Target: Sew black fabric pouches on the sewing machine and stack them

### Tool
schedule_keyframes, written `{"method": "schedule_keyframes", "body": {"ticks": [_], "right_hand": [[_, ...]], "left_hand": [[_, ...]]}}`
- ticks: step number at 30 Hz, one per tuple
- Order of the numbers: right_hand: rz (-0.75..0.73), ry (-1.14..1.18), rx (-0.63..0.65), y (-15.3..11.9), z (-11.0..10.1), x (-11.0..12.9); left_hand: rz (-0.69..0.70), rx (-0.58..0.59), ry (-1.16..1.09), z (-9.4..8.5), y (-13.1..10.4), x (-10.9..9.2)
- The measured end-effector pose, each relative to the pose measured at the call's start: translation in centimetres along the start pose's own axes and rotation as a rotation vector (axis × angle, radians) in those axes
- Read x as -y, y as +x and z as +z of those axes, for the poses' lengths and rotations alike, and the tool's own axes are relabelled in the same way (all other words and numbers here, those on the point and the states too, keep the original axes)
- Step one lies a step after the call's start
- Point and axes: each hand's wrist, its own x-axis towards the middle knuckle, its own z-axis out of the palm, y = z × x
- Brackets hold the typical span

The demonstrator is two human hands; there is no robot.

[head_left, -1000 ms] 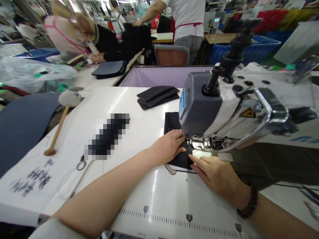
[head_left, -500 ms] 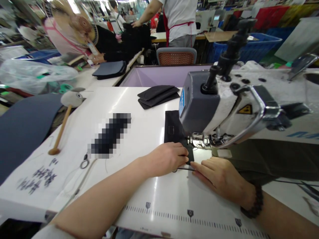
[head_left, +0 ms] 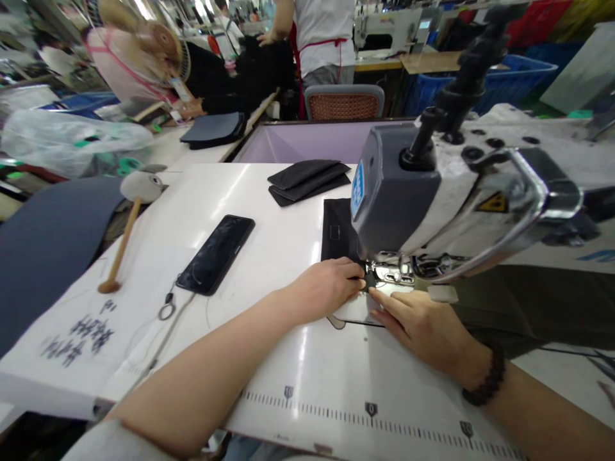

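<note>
A black fabric piece (head_left: 334, 227) lies under the head of the sewing machine (head_left: 398, 186), its near end at the metal presser foot (head_left: 384, 272). My left hand (head_left: 329, 288) rests on the fabric left of the foot, its fingers closed together and pressing the near end. From the near right, my right hand (head_left: 423, 323) touches the fabric's end with a stretched index finger, the thumb apart below it. Several stacked black fabric pieces (head_left: 307, 182) lie farther back on the white table (head_left: 269, 256).
On the left are a phone (head_left: 216, 253) with a ring strap and a wooden-handled mallet (head_left: 123, 240). Dark green fabric (head_left: 538, 304) spreads right of the machine. Behind stand a lilac bin (head_left: 298, 142), a chair (head_left: 343, 104) and other people. A ruler scale (head_left: 331, 413) runs along the front edge.
Both hands and the black fabric have moved slightly away from me, bringing the fabric's near end up to the presser foot. The view has shifted a little.
</note>
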Motion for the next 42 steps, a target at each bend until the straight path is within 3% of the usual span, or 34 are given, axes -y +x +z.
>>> {"method": "schedule_keyframes", "body": {"ticks": [13,28,33,38,42], "right_hand": [[0.104,0.05,0.073,0.4,0.2,0.1],[0.1,0.047,0.07,0.3,0.4,0.1],[0.101,0.043,0.055,0.2,0.3,0.1],[0.074,0.06,0.004,0.0,0.4,-0.1],[0.038,0.061,-0.023,-0.2,0.0,-0.3]], "left_hand": [[-0.084,-0.104,0.015,0.7,0.6,1.2],[-0.125,-0.088,0.047,0.4,0.8,1.2],[-0.192,-0.001,0.149,0.1,0.4,-0.3],[-0.098,0.164,0.208,-0.4,-0.7,-2.8],[-0.105,0.174,0.15,-0.5,-1.4,-3.9]]}}
